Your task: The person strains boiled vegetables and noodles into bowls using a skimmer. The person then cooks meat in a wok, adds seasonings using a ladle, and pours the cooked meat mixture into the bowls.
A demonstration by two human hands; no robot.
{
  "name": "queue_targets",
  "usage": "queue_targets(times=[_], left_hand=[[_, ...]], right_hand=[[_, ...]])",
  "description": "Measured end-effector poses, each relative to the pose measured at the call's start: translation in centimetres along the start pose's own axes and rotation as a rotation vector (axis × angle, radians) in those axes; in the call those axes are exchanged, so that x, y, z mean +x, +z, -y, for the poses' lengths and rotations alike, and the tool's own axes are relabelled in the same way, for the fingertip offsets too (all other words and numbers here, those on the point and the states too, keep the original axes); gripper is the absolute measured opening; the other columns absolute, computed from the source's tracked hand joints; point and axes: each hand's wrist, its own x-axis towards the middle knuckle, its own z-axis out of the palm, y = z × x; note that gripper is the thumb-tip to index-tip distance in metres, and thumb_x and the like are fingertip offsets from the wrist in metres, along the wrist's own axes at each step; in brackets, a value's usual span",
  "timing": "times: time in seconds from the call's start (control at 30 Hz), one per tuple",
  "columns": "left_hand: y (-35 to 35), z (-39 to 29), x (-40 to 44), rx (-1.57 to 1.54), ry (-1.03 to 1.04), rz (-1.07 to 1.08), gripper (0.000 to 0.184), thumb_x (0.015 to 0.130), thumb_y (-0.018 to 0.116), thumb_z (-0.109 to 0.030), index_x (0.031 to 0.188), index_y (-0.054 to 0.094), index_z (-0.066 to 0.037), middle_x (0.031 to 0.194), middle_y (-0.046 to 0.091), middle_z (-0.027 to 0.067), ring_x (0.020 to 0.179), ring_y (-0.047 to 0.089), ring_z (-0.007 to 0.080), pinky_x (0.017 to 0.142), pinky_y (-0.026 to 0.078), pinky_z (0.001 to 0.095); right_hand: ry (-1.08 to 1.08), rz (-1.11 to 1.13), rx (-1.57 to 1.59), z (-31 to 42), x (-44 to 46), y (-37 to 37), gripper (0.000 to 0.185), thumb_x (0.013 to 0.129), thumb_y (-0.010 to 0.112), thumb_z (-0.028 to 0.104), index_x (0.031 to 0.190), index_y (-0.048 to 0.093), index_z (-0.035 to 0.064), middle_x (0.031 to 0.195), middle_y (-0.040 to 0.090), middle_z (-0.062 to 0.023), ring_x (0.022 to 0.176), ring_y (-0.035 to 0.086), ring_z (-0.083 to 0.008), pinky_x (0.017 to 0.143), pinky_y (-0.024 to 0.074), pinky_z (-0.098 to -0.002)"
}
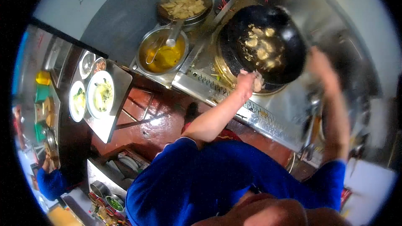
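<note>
A black wok [289,33] sits tilted on the stove, with several browned food pieces [261,46] and some oil in it. At its near rim my left hand [246,83] is closed on a crumpled pale cloth [258,81], pressed against the wok's edge. My right hand [319,60] is beside the wok's right rim. Motion smears its fingers, so whether it holds anything is unclear.
Left of the wok stand a metal bowl of yellow liquid with a whisk [167,54] and a pan of pale slices [184,4]. Plates of food [100,109] lie on a side table. A ladle [310,142] rests at right. Another person's blue sleeve [50,183] shows far left.
</note>
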Motion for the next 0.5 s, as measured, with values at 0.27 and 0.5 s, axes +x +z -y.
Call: queue_targets(times=[0.27,0.5], left_hand=[[-1.2,-7.0,-5.1,0.104,0.053,0.012,0.013,0.084,0.054,0.000,0.096,0.055,0.006,0.084,0.062,0.0146,0.067,0.064,0.0252,0.059,0.058,0.0382],[-2.8,-12.3,-5.1,-0.045,-0.024,0.215,0.011,0.085,0.049,0.000,0.092,0.055,0.006,0.081,0.064,0.0181,0.067,0.068,0.0301,0.058,0.060,0.0422]], right_hand=[[0.162,0.224,0.246,3.5,-2.7,-7.9,0.041,0.081,0.058,0.003,0.121,0.050,-0.0031,0.107,0.063,-0.0232,0.101,0.061,-0.0355,0.087,0.0456,-0.0399],[0.271,0.230,0.208,9.6,-2.8,-13.2,0.051,0.079,0.061,-0.001,0.128,0.046,-0.0017,0.104,0.063,-0.0191,0.084,0.063,-0.0268,0.067,0.0497,-0.0374]])
